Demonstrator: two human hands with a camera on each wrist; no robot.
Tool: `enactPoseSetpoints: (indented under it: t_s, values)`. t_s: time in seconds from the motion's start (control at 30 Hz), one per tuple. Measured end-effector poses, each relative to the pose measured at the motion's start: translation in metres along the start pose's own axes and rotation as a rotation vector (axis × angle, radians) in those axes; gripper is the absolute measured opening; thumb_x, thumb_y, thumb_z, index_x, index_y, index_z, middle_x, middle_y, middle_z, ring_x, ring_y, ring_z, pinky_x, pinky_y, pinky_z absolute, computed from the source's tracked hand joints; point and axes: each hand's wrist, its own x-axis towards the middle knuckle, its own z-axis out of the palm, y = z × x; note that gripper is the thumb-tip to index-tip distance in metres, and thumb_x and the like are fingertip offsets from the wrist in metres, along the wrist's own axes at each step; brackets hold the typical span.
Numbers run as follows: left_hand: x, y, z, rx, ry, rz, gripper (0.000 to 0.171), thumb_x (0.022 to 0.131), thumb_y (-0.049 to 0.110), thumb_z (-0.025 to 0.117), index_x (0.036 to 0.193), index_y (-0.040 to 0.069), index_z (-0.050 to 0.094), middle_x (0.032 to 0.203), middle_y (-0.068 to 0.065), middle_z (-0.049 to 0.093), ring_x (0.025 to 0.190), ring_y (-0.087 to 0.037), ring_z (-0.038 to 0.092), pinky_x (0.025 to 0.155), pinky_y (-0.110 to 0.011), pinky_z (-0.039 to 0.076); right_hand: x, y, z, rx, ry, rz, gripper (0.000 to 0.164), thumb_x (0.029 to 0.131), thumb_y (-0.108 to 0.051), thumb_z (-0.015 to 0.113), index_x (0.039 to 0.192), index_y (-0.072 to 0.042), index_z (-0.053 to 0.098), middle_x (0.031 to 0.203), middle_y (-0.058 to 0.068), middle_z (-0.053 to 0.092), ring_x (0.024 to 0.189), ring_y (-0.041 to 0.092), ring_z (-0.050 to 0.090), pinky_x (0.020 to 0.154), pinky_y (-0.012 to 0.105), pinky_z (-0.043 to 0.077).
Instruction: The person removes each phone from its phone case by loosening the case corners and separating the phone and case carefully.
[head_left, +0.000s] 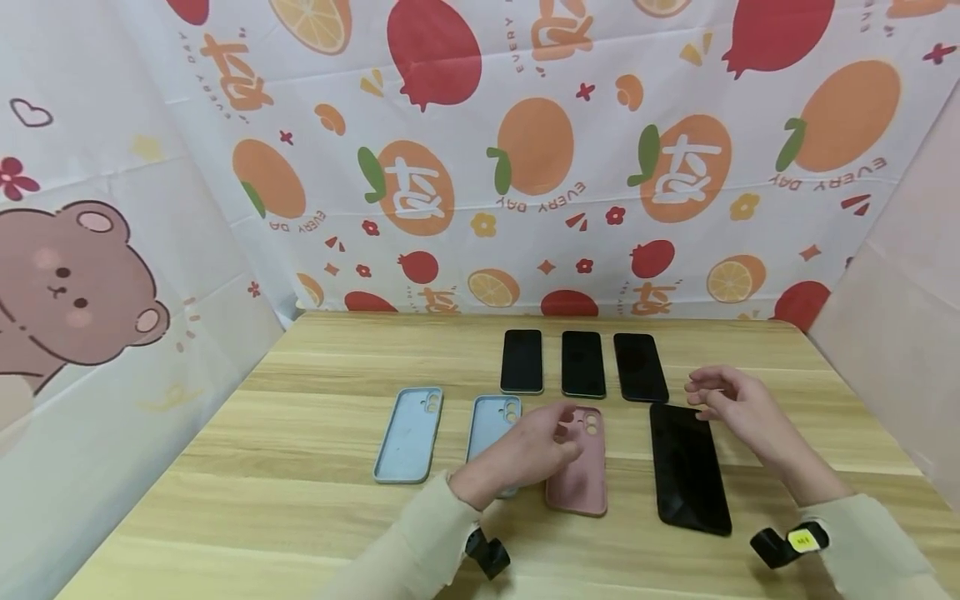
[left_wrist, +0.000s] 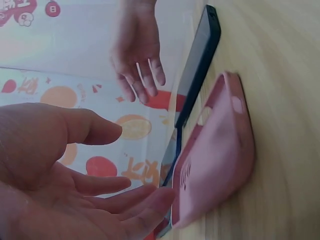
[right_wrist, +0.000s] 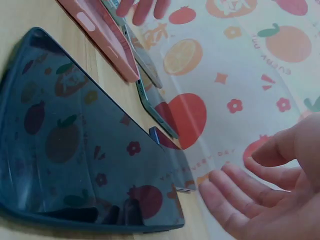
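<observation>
My left hand (head_left: 534,443) hovers over the pink phone case (head_left: 588,479), fingers loosely bent and nothing between them. In the left wrist view its fingertips come right up to the near rim of the case. The case lies with its hollow side up. My right hand (head_left: 738,406) is held above the top right corner of a larger black phone (head_left: 686,471), its fingers relaxed and holding nothing. That phone lies screen up, and its glossy screen mirrors the fruit pattern in the right wrist view. Part of a light blue case (head_left: 491,423) is hidden behind my left hand.
Another light blue case (head_left: 408,437) lies to the left. Behind, three smaller phones, a left one (head_left: 522,361), a middle one (head_left: 582,364) and a right one (head_left: 640,367), lie in a row on the wooden table (head_left: 300,500). A fruit-print cloth (head_left: 465,167) hangs at the back.
</observation>
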Motion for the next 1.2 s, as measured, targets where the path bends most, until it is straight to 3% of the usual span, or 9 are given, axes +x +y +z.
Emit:
enactPoseSetpoints:
  t_s: [0.13,0.3,0.4,0.57,0.73,0.87,0.97,1.2]
  values:
    - [0.008,0.007,0.007,-0.047,0.008,0.001,0.053,0.097,0.018,0.059,0.146,0.007,0.044,0.142,-0.012,0.055,0.125,-0.026,0.057,0.098,-0.039,0.053,-0.01,-0.001,0.0,-0.09,0.029,-0.018,0.035,0.104,-0.01,0.042,0.133,0.009,0.047,0.122,0.028,0.059,0.091,0.013,0.064,0.073,0.027,0.06]
    - [0.017,0.016,0.021,-0.106,-0.03,-0.012,0.058,0.096,0.019,0.06,0.149,0.008,0.04,0.143,-0.012,0.054,0.128,-0.026,0.056,0.104,-0.041,0.049,-0.02,0.0,0.001,-0.166,0.052,-0.014,0.031,0.104,-0.01,0.045,0.127,0.011,0.051,0.109,0.026,0.062,0.078,0.015,0.065,0.062,0.029,0.059]
    - [0.023,0.023,0.029,-0.136,-0.057,-0.038,0.059,0.095,0.021,0.062,0.149,0.01,0.04,0.142,-0.01,0.055,0.124,-0.021,0.058,0.101,-0.038,0.051,-0.024,0.002,0.0,-0.181,0.034,0.017,0.031,0.104,-0.009,0.045,0.124,0.014,0.051,0.103,0.025,0.062,0.071,0.015,0.065,0.057,0.03,0.059]
    - [0.033,0.035,0.044,-0.15,-0.069,-0.09,0.057,0.094,0.021,0.064,0.146,0.012,0.044,0.134,-0.007,0.061,0.094,-0.01,0.067,0.091,-0.029,0.053,-0.028,0.008,0.002,-0.207,-0.034,0.097,0.035,0.103,-0.01,0.046,0.126,0.016,0.048,0.102,0.025,0.062,0.068,0.018,0.065,0.053,0.031,0.058]
    - [0.04,0.042,0.056,-0.145,-0.056,-0.138,0.055,0.092,0.022,0.065,0.143,0.013,0.048,0.125,-0.004,0.066,0.075,-0.01,0.068,0.085,-0.026,0.052,-0.028,0.009,0.006,-0.211,-0.081,0.182,0.041,0.103,-0.014,0.047,0.132,0.015,0.041,0.103,0.025,0.063,0.07,0.02,0.064,0.053,0.033,0.058]
    - [0.042,0.044,0.064,-0.159,-0.063,-0.171,0.053,0.092,0.024,0.066,0.141,0.015,0.05,0.122,-0.002,0.067,0.076,-0.008,0.067,0.092,-0.029,0.051,-0.027,0.01,0.009,-0.21,-0.124,0.232,0.05,0.102,-0.014,0.049,0.135,0.02,0.034,0.096,0.023,0.063,0.064,0.021,0.063,0.052,0.035,0.058]
    - [0.042,0.044,0.07,-0.231,-0.066,-0.21,0.05,0.092,0.024,0.066,0.139,0.016,0.051,0.122,0.0,0.067,0.076,-0.01,0.066,0.097,-0.033,0.049,-0.026,0.011,0.01,-0.206,-0.15,0.251,0.055,0.102,-0.016,0.049,0.135,0.025,0.03,0.091,0.021,0.062,0.061,0.02,0.063,0.053,0.036,0.059]
    - [0.041,0.044,0.075,-0.367,-0.023,-0.25,0.046,0.092,0.021,0.065,0.136,0.012,0.053,0.123,-0.003,0.066,0.079,-0.015,0.07,0.1,-0.04,0.049,-0.025,0.011,0.013,-0.184,-0.164,0.291,0.049,0.102,-0.018,0.048,0.129,0.023,0.041,0.068,0.011,0.054,0.054,0.019,0.059,0.052,0.037,0.059]
